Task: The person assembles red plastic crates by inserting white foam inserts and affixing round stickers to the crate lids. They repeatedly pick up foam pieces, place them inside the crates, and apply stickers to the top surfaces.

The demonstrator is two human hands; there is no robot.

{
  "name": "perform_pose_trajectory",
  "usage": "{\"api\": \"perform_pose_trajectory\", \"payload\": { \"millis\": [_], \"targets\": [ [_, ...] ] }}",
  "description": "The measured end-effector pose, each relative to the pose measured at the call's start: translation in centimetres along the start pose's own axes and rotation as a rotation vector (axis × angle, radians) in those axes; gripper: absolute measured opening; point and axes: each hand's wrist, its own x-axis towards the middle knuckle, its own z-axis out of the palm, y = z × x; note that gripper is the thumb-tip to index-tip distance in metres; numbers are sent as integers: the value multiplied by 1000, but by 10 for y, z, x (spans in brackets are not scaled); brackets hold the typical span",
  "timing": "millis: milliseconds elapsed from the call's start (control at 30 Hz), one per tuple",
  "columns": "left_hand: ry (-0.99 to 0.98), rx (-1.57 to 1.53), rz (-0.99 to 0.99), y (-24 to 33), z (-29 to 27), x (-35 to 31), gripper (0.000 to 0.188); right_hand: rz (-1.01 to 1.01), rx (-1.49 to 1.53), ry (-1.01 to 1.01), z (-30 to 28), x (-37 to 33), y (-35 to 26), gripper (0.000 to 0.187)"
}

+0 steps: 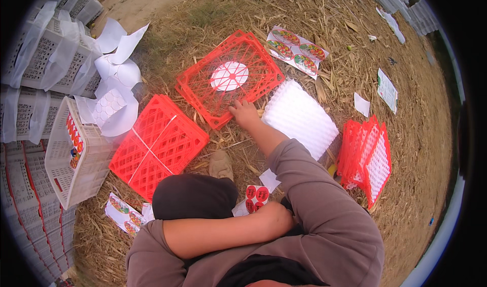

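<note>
A shallow red plastic crate (202, 110) with a lattice bottom lies on the ground ahead of me, a white round paper (229, 76) showing at its middle. My right hand (245, 113) reaches out to its near side, fingers bent over the rim close to the corner. Across my lap, my left hand (276, 219) is turned so that its fingers are hidden. Beside it is a sheet of round red stickers (257, 195); whether the hand holds it cannot be made out. White foam padding (300, 115) lies just right of my right forearm.
Left of me sit strapped flat red lattice panels (160, 146), a white crate (94, 167) topped with curled white sheets (115, 112), and stacked white crates (48, 53). Oval-label sheets (298, 51) lie beyond the foam. More red lattice pieces (361, 155) stand at right on straw-covered ground.
</note>
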Motion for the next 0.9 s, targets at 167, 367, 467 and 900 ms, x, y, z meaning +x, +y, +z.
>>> {"api": "perform_pose_trajectory", "payload": {
  "millis": [167,367,467,900],
  "targets": [
    [-18,-96,-9,-7,-10,-3,25,-175,102,-42,-9,14,21,39],
    [-56,-76,19,-10,-14,0,28,-283,55,299,-95,33,26,27],
    [-157,-45,24,-11,-18,3,36,-139,122,475,-165,23,42,25],
    [-145,73,91,-1,-7,19,44,947,1979,1026,-97,-249,78,25]
  ]
}}
